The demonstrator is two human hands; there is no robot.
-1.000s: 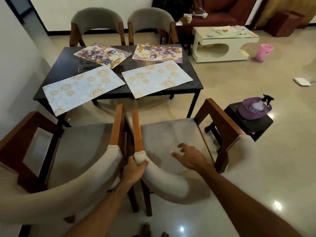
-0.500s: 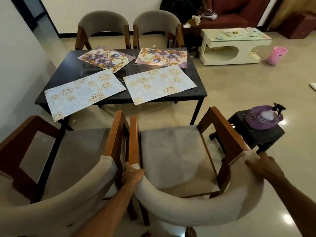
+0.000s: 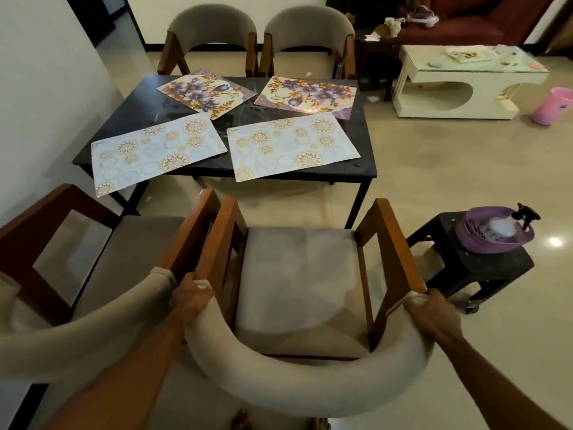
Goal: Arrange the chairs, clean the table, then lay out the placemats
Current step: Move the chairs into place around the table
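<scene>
Grey padded cloth covers the curved backrest of the near right chair (image 3: 310,377), and both hands hold this backrest at its two ends. The left hand (image 3: 192,297) has its fingers curled around the left end, where the cloth meets the wooden side frame, just beside the frame of the near left chair (image 3: 102,305). The right hand (image 3: 432,315) grips the right end in the same way, fingers closed over the top of the padding. The two hands stand at about equal distance from the body, so neither one is nearer to the chair.

The chair opens away from the person, its seat pointing straight to the near long edge of the black table (image 3: 367,169). This edge lies ahead of the hands, and a strip of bare floor stays between the front of the seat and the table. The chair stands in front of the near right corner of the table, and its line from back to front is about square to that edge. I judge that the coming move is a straight push forward, with both hands pressing evenly so that the chair does not turn against its neighbour.

Four placemats lie on the table: two pale ones (image 3: 291,144) along the near edge, partly hanging over it, and two flowered ones (image 3: 305,94) along the far edge. Two more chairs (image 3: 307,29) stand at the far edge
</scene>
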